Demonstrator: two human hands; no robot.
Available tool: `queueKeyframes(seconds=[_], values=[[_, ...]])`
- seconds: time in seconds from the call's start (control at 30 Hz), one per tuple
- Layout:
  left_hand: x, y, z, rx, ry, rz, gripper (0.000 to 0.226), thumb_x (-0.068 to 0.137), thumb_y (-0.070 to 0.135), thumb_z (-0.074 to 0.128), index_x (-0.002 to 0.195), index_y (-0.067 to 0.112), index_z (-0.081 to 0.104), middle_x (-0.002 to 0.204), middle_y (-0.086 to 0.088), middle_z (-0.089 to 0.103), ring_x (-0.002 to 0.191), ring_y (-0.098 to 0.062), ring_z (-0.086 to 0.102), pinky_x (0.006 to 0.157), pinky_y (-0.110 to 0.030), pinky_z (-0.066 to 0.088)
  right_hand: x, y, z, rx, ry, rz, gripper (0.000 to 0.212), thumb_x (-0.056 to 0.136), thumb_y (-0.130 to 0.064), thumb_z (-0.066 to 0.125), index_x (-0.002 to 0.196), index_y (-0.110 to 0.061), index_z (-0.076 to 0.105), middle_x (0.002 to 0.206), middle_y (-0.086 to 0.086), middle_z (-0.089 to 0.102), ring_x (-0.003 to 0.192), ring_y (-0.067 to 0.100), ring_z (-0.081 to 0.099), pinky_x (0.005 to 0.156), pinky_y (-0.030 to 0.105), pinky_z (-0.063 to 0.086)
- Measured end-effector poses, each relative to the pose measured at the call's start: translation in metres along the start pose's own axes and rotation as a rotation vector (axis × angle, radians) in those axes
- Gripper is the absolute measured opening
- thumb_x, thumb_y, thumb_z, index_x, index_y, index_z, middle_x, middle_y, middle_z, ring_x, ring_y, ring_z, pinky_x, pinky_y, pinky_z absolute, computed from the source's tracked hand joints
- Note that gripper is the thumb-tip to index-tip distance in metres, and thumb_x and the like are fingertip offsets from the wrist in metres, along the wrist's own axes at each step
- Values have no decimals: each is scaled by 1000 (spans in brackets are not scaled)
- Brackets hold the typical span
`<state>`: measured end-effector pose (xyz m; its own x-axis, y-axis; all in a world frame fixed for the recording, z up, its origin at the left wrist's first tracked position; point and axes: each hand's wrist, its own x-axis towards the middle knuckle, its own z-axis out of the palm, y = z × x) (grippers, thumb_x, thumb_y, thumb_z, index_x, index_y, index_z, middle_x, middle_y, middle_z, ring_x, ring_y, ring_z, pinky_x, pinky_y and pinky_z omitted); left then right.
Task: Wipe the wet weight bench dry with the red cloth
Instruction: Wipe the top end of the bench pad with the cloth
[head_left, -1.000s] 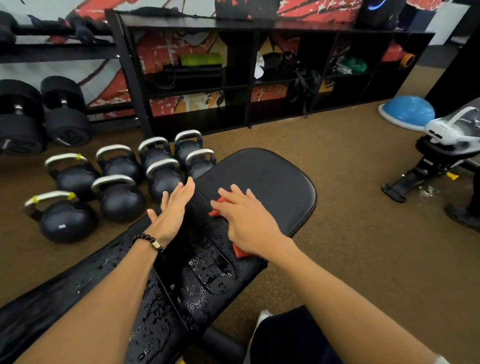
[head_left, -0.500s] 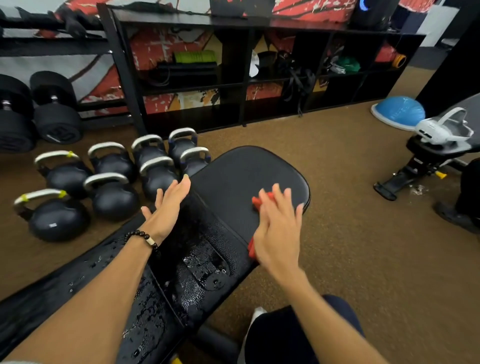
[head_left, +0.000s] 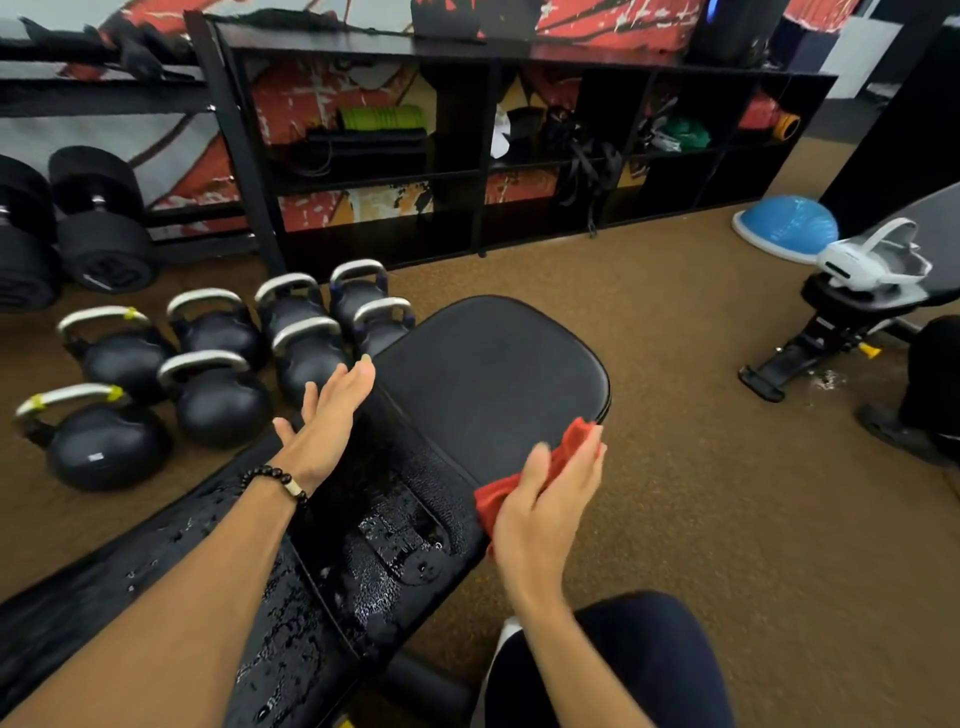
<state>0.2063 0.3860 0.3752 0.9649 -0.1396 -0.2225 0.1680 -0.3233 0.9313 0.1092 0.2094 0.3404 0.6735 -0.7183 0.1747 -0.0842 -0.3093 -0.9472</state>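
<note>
Gym room, brown speckled floor (head_left: 649, 322), black shelving (head_left: 519, 156) across the top of the frame against a red-and-white mural.

Far left: dumbbells (head_left: 98, 228) on a rack. Below them, centre left: cluster of black kettlebells (head_left: 208, 384) with silver handles, standing on the floor just beside the bench.

Centre: black padded weight bench (head_left: 488, 384), running from the lower left corner up to a rounded end at mid-frame. Rounded pad looks matte; the section nearer the lower left carries water droplets and glossy wet patches.

Left hand (head_left: 327, 421): open, fingers extended and together, palm turned toward the right, at the left edge of the bench; whether it touches the pad cannot be told. Beaded bracelet (head_left: 275, 480) at the wrist.

Right hand (head_left: 545, 504): closed over the red cloth (head_left: 519, 478), at the right edge of the bench, lower centre. Cloth shows on both sides of the fingers, bunched, touching the pad's rim.

Right of frame: blue half-dome balance trainer (head_left: 789, 228) on the floor; second bench (head_left: 857, 312) bearing a white device (head_left: 872, 260).
</note>
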Motion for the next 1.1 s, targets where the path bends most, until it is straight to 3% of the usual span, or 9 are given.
queueKeyframes(seconds=[0.1, 0.2, 0.3, 0.4, 0.57, 0.77, 0.93, 1.03, 1.1], values=[[2, -2, -1, 19, 3, 11, 82, 55, 92, 18, 133, 65, 19, 161, 24, 5, 149, -3, -13, 109, -45, -30, 9, 1, 0, -91, -98, -56, 58, 107, -36, 30, 160, -23, 11, 165, -5, -7, 145, -2, 1, 112, 21, 16], [3, -3, 0, 29, -2, 9, 92, 55, 92, 18, 141, 60, 20, 162, 23, 4, 148, -3, -13, 109, -45, -30, 77, -6, -4, -226, -72, -82, 49, 108, -30, 28, 155, -15, 30, 163, 9, 17, 149, 20, 19, 115, 30, 22], [1, -1, 0, 28, -8, 5, 92, 57, 92, 18, 143, 59, 20, 162, 23, 3, 148, -2, -13, 109, -44, -29, 148, -17, -9, -259, -133, 36, 42, 108, -24, 27, 138, -9, 53, 136, 14, 54, 129, 31, 49, 102, 32, 35], [-2, 0, -1, -10, -10, -1, 75, 75, 88, 22, 144, 58, 22, 162, 22, 5, 149, -3, -12, 109, -43, -29, 155, -25, -6, -411, -152, 60, 41, 107, -28, 30, 137, -8, 50, 141, 20, 48, 127, 40, 48, 102, 42, 38], [2, -3, -1, -64, -15, -9, 81, 76, 90, 28, 148, 53, 22, 161, 26, 6, 148, 0, -9, 110, -42, -28, 30, -9, 4, -822, -347, -515, 58, 105, -42, 27, 157, -16, 27, 165, 14, 17, 153, 33, 6, 122, 48, 4], [5, -4, 0, 4, 1, -15, 79, 79, 78, 24, 152, 47, 20, 161, 25, 5, 149, -4, -11, 110, -46, -28, 139, -29, 43, -900, -407, -546, 50, 103, -26, 34, 151, -12, 35, 158, 18, 30, 148, 39, 19, 119, 54, 16], [4, -5, 0, -59, 18, -25, 61, 95, 69, 25, 151, 47, 19, 162, 23, 6, 150, -3, -8, 111, -43, -25, 170, -62, 118, -924, -466, -559, 37, 97, -27, 38, 119, -8, 62, 128, 20, 57, 123, 40, 45, 104, 52, 38], [6, -4, -1, -9, 20, -23, 97, 66, 90, 23, 153, 46, 17, 160, 25, 5, 149, -1, -10, 111, -43, -27, 132, -77, 142, -939, -703, -863, 38, 94, -26, 38, 116, -16, 67, 122, 12, 61, 116, 35, 48, 99, 51, 40], [8, -6, -1, 1, 29, -25, 90, 71, 87, 21, 152, 47, 15, 161, 24, 5, 149, -1, -10, 111, -44, -28, 106, -72, 135, -880, -956, -1011, 37, 102, -23, 40, 133, -18, 61, 137, 11, 55, 129, 34, 42, 108, 54, 33]])
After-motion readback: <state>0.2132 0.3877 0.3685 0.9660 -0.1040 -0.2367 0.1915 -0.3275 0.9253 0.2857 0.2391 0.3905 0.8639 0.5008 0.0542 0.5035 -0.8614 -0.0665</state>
